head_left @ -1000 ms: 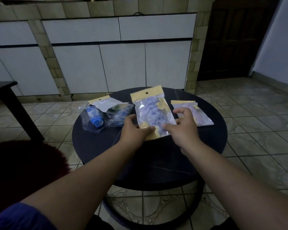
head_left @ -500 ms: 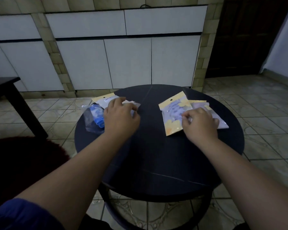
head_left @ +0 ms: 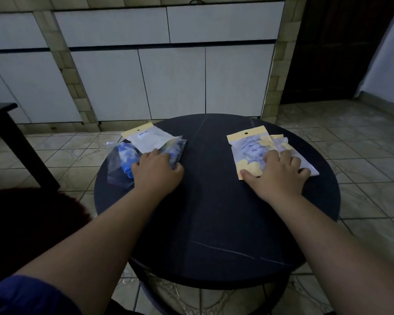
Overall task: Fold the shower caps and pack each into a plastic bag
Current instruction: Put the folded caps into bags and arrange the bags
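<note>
Head view only: two forearms are stretched over a round dark tabletop (head_left: 214, 212), one hand (head_left: 157, 172) on each pile of packs. On the left side, the left hand is laid over a cluster of clear plastic bags; its fingers are curled down onto a bag with a blue shower cap (head_left: 175, 151), though whether that bag is pinched or only pressed cannot be told. A rolled blue shower cap in a clear bag (head_left: 124, 162) is seen just beside the hand, and a white pack with a yellow header (head_left: 146, 137) lies behind it. On the right side, the right hand (head_left: 280, 176) is pressed flat, fingers spread, on a packed bag with a yellow header (head_left: 248, 146), which overlaps a second packed bag (head_left: 305, 165) beneath it. White cabinet doors (head_left: 168, 83) and a tiled floor (head_left: 362, 144) are seen beyond.
</note>
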